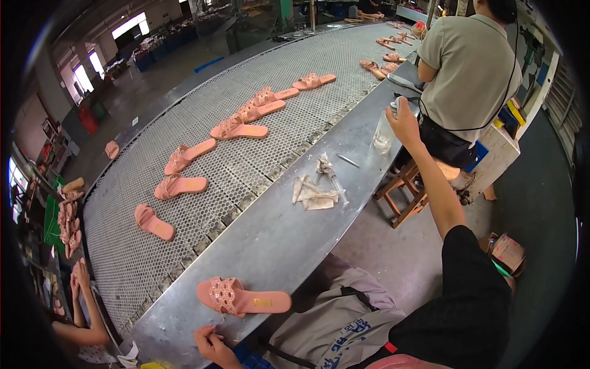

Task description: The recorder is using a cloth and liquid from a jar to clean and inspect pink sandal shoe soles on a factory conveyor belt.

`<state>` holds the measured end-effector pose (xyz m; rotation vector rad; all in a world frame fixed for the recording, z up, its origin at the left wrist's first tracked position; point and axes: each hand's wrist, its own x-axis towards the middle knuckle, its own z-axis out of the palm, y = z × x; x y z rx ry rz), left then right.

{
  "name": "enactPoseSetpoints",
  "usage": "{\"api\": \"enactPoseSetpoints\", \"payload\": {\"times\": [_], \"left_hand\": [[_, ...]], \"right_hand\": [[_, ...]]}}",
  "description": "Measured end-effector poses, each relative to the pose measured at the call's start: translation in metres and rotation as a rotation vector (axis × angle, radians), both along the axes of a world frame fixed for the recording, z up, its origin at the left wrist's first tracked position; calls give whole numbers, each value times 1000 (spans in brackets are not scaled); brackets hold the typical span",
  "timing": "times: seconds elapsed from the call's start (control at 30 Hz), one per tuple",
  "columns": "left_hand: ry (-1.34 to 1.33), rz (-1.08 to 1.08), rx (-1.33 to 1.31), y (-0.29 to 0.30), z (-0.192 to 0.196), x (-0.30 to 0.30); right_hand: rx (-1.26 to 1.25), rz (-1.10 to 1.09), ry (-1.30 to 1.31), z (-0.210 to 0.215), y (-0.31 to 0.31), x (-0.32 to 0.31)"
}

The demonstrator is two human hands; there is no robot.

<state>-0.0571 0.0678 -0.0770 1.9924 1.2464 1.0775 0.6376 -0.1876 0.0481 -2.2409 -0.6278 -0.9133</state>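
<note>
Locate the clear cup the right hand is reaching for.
Head view, right of centre: the clear cup stands on the metal ledge, under the right hand, beyond the crumpled rag.

A small pinkish cardboard box (507,252) lies on the floor (393,252).

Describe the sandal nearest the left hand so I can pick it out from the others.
Find the smooth metal ledge along the mesh conveyor. At its near end, just above the left hand, lies one pink sandal. It alone sits on the ledge; the other sandals lie on the mesh.
</note>
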Motion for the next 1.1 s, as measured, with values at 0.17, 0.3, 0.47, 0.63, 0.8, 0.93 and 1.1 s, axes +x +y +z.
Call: {"api": "enactPoseSetpoints", "payload": {"times": [0.17,0.3,0.47,0.63,0.8,0.93,1.1], "left_hand": [[-13,-18,48,2,1,2],[0,-14,68,0,1,5],[63,-18,113,7,-11,0],[53,-29,103,7,-14,1],[102,-21,114,5,-7,5],[154,29,128,4,-6,6],[177,38,135,6,-9,6]], "right_hand": [[100,91,-90,2,0,-5],[605,115,115,-3,-16,9],[1686,829,787,-65,-28,54],[2010,751,907,-85,-25,40],[1818,812,931,-86,-19,38],[1211,232,683,-39,9,-8],[24,34,-17,-14,19,-34]]}}
